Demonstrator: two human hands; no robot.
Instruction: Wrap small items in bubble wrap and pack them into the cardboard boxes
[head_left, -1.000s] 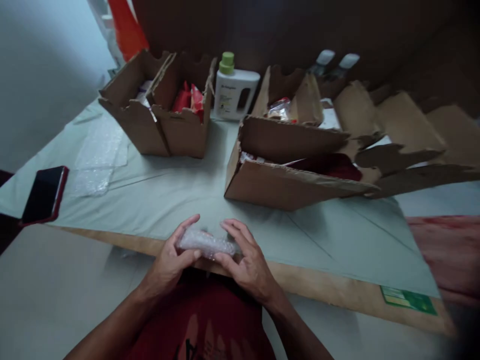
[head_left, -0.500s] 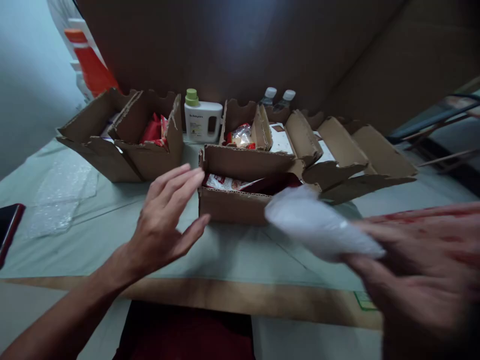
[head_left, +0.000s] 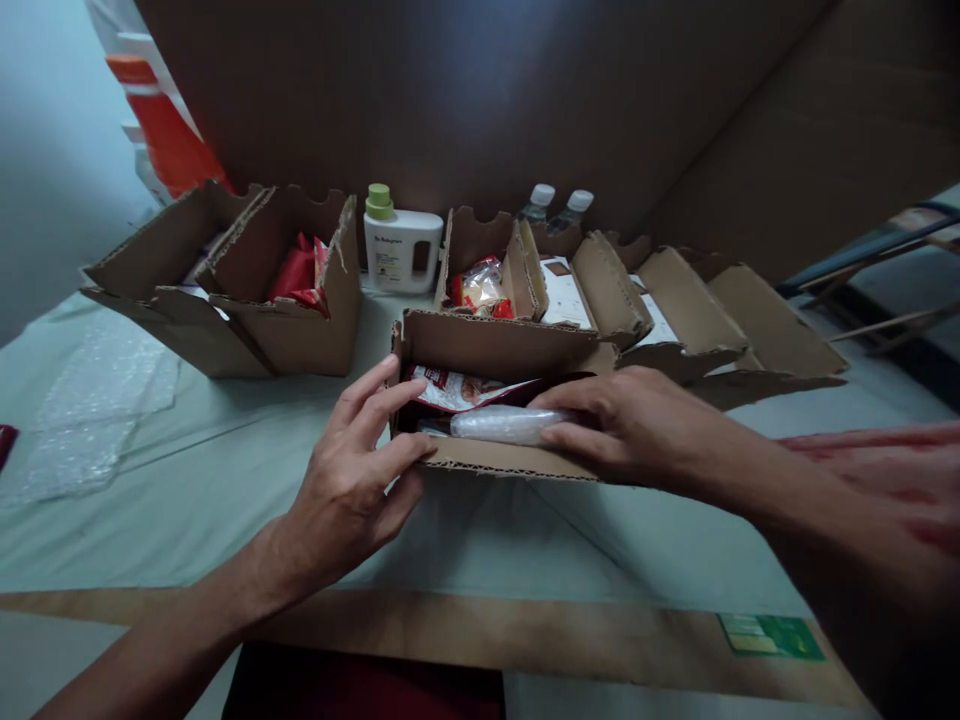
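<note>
Partly hidden behind the near wall of the cardboard box (head_left: pixel 495 455), the bubble-wrapped bundle (head_left: pixel 501 424) lies inside it, its wrapped contents unreadable. Right hand (head_left: pixel 630 425) reaches in from the right, fingers pinching the bundle. Left hand (head_left: pixel 352 480), fingers spread, steadies the box's near-left corner on the bench (head_left: pixel 225 480).

brown box (head_left: pixel 487 345), green-capped white bottle (head_left: pixel 401 250)

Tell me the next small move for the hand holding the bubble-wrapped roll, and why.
Probably let go and draw the right hand back. The bubble-wrapped roll already lies inside the front cardboard box, beside a snack packet, while the left hand steadies the box's near corner.
</note>
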